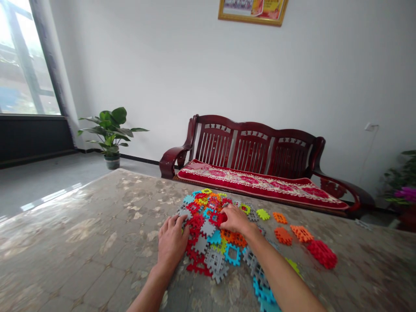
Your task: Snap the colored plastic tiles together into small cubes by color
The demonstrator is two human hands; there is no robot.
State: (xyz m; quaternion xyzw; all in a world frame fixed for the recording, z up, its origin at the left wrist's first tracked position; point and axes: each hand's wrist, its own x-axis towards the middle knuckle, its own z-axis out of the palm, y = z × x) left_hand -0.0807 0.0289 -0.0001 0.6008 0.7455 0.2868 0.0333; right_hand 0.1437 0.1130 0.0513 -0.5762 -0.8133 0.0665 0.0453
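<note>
A heap of plastic interlocking tiles with notched edges, in red, grey, blue, orange and lime, covers the middle of the table. My left hand point(172, 239) rests palm down at the heap's left edge, fingers stretched out and touching the outer tiles. Over the heap's right side, my right hand point(237, 220) pinches a red tile point(221, 219) between thumb and fingers. A grey tile point(214, 260) and a blue square frame tile point(232, 254) lie at the near side. Partly behind my right forearm are more blue tiles point(264, 292).
To the right, apart from the heap, lie orange tiles point(283, 235), a lime tile point(263, 214) and a red stack of tiles point(322, 254). A patterned cloth point(107, 260) covers the table. Beyond it stand a wooden bench point(253, 134) and a potted plant point(112, 134).
</note>
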